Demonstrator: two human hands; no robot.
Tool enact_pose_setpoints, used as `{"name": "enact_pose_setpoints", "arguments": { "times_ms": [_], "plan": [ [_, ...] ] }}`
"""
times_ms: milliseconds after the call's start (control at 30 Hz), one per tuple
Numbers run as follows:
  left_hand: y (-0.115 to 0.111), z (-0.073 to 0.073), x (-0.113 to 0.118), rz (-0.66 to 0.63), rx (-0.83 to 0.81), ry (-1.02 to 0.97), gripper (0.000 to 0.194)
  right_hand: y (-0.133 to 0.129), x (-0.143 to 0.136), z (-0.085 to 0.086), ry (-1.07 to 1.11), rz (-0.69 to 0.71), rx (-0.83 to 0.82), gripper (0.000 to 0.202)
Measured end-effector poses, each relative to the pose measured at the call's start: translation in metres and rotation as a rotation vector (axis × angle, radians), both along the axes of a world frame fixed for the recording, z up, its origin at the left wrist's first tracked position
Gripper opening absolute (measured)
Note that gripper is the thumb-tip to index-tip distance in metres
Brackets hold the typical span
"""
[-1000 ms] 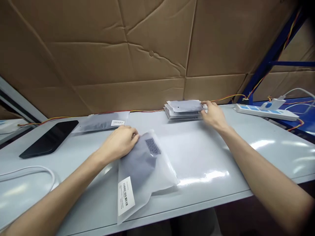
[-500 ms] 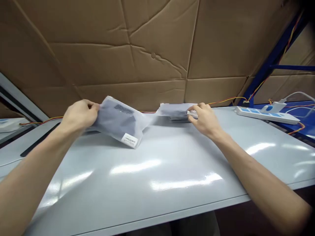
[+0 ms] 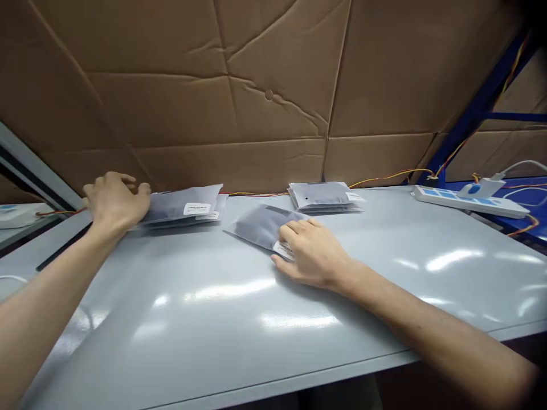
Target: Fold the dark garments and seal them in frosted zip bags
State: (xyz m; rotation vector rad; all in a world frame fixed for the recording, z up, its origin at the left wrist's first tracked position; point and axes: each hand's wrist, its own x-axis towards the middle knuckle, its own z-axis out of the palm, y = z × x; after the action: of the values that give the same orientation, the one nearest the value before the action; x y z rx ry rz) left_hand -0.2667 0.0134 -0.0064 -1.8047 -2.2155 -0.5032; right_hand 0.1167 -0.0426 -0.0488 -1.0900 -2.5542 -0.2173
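At the back left of the table lies a pile of frosted plastic bags (image 3: 183, 204) with dark contents and white labels. My left hand (image 3: 117, 199) is at the pile's left end, fingers apart, holding nothing that I can see. Near the middle, my right hand (image 3: 310, 253) grips the labelled right end of another frosted plastic bag (image 3: 260, 225), just above or on the tabletop. Its fingers partly cover the label. Behind it, a second pile of frosted bags (image 3: 322, 195) rests near the back edge.
A cardboard sheet (image 3: 273, 97) stands behind the glossy grey table (image 3: 213, 341). To the right is a white power strip (image 3: 470, 200) with a plugged-in charger (image 3: 487, 185). Thin coloured wires (image 3: 393, 175) run along the back. A dark flat bar (image 3: 64, 247) lies at left.
The bag my left hand held up now lies on the left pile, and that hand has let go. My right hand has drawn a bag off the right pile toward the middle.
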Motion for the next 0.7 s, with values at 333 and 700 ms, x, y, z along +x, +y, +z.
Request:
{"name": "enact_pose_setpoints", "arguments": {
  "times_ms": [333, 700],
  "plan": [
    [0.002, -0.024, 0.054, -0.126, -0.093, 0.074, 0.060, 0.002, 0.010, 0.008, 0.157, 0.284, -0.190, 0.028],
    [-0.016, -0.024, 0.117, -0.372, 0.080, 0.117, 0.048, -0.002, 0.006, 0.003, 0.151, 0.483, -0.281, 0.040]
  ]
}}
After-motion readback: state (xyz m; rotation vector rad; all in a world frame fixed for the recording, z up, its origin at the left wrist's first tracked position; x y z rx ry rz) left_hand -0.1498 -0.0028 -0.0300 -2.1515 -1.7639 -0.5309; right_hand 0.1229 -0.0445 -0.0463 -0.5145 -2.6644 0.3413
